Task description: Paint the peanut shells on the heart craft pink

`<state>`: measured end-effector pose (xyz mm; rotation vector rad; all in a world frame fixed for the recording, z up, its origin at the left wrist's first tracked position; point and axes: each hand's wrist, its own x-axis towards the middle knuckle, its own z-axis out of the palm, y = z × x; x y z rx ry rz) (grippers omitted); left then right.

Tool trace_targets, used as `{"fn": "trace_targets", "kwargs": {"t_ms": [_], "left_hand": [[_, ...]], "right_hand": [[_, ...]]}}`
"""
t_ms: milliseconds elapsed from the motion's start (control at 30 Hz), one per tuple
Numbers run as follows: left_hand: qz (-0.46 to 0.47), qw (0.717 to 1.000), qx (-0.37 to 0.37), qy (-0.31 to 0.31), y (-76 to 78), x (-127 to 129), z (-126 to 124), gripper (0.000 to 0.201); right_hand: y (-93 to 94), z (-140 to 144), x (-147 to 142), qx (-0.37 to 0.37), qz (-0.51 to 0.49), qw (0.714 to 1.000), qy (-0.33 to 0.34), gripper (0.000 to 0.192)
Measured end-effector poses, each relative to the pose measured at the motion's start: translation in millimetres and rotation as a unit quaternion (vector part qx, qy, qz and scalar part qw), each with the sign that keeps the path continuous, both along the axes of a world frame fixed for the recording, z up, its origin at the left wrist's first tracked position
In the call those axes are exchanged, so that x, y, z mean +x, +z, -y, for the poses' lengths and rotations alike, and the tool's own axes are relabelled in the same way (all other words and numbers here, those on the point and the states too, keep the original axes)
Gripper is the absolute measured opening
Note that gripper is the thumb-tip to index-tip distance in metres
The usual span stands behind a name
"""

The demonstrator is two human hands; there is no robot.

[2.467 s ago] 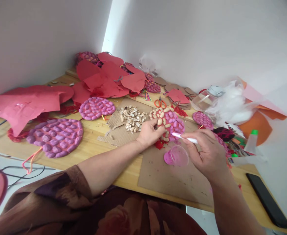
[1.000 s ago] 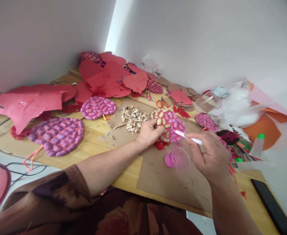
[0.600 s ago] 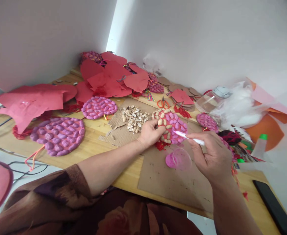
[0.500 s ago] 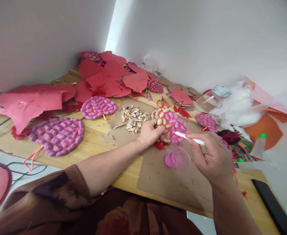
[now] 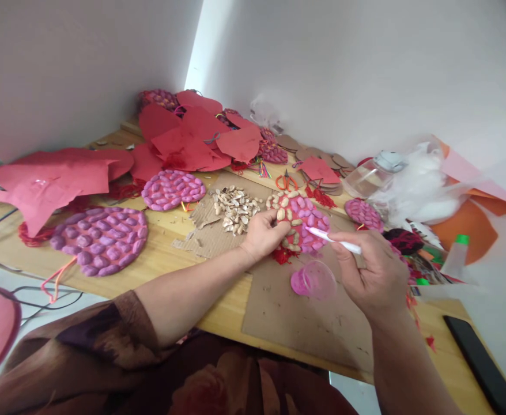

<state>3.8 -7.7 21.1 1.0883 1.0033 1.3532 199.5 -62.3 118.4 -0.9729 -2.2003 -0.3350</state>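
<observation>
My right hand is closed around a white paintbrush, whose pink tip touches the peanut-shell plaque. Pink shells cover the plaque's right part, while those on its left are bare tan on a red base. At its left edge, my left hand pinches the plaque between thumb and fingers. A red tassel sticks out below. Nearer to me, a clear plastic cup with pink paint lies tilted on a cardboard sheet.
A heap of peanut shells lies left of the plaque, with orange-handled scissors behind. Purple plaques and red paper shapes spread leftward. A clear jar, a green-capped bottle and a black phone are at the right.
The brush tip has shifted slightly left and up across the pink shells. My left hand stays in place on the plaque.
</observation>
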Motion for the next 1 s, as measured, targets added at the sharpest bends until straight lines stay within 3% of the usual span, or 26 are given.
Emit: {"fn": "trace_targets", "kwargs": {"t_ms": [400,667,1000], "left_hand": [[-0.027,1.000,0.016,0.003,2.9,-0.7,1.7,0.017],[-0.086,0.993,0.082,0.024,6.5,-1.7,3.6,0.021],[-0.139,0.984,0.111,0.021,11.0,-3.9,8.6,0.020]], "right_hand": [[2.5,2.0,-1.9,-0.008,0.009,1.000,0.004,0.008],[2.6,1.4,-6.0,-0.017,0.036,0.999,0.023,0.010],[2.0,-2.5,-7.5,0.000,0.063,0.997,0.035,0.009]]}}
